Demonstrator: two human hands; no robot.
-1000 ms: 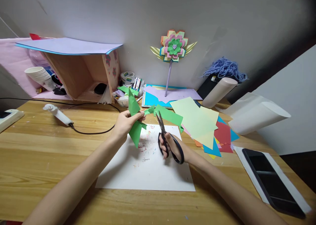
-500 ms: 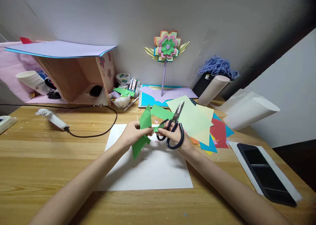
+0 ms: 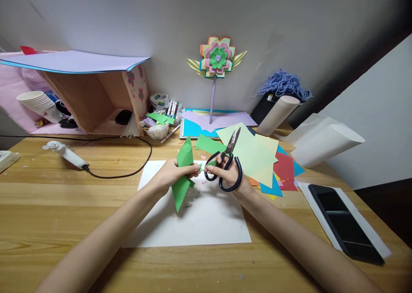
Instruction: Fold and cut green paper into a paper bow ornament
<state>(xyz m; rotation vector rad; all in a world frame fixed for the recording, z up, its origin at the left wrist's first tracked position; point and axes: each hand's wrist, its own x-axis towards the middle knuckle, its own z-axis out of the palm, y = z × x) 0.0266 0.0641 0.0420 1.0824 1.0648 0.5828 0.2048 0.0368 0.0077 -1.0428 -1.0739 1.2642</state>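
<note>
My left hand (image 3: pixel 175 173) is closed on a piece of folded green paper (image 3: pixel 185 152), whose pointed ends stick out above and below the fingers. A small tip of green shows at its thumb. Opposite it, my right hand (image 3: pixel 228 173) carries a pair of black-handled scissors (image 3: pixel 233 141), with the blades pointing up and away. That hand's thumb and fingertip also pinch a small green paper scrap (image 3: pixel 211 164). Both hands hover over a marked white sheet (image 3: pixel 206 224), with a narrow gap between their fingertips.
Beyond the hands lie a flat green paper (image 3: pixel 210 144) and pale-green sheets (image 3: pixel 249 153). A paper flower (image 3: pixel 218 58) stands behind. At right are coloured scraps (image 3: pixel 285 171) and a phone (image 3: pixel 347 224); at left, a corded white device (image 3: pixel 66 154) and an open box (image 3: pixel 93 98).
My left hand has shifted slightly left with the folded green paper. The green strip that spanned both fingertips now shows a gap, and a small scrap stays in my right hand.
</note>
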